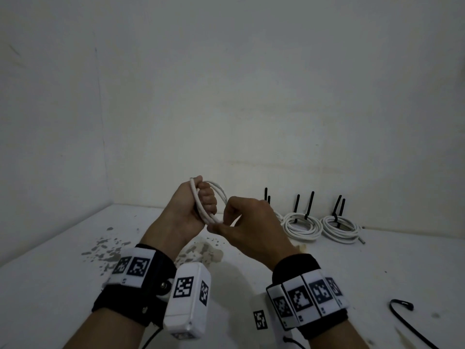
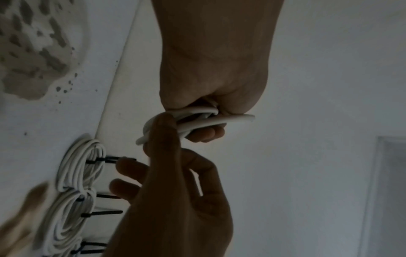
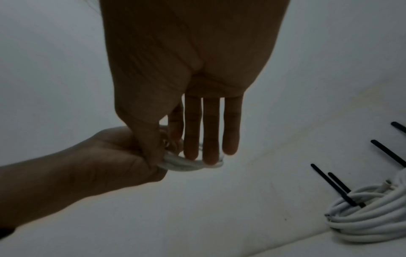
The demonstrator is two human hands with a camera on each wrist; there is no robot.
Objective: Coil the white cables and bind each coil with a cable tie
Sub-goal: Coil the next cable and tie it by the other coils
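My left hand [image 1: 205, 204] is raised above the table and grips a small coil of white cable [image 1: 221, 195], fingers curled round several loops. One cable end sticks up past the thumb. My right hand [image 1: 219, 226] pinches the cable at the coil's lower edge between thumb and forefinger. In the right wrist view its other three fingers [image 3: 211, 139] are straight over the white cable [image 3: 189, 165]. The left wrist view shows the white cable [image 2: 208, 120] bunched in my left fist, with the right thumb [image 2: 163, 137] on it.
Bound white coils [image 1: 302, 226] [image 1: 339, 229] lie by the back wall with black tie tails standing up. A loose black cable tie [image 1: 402, 307] lies on the white table [image 1: 339, 278] at the right. Chipped paint patches [image 1: 108, 250] mark the left side.
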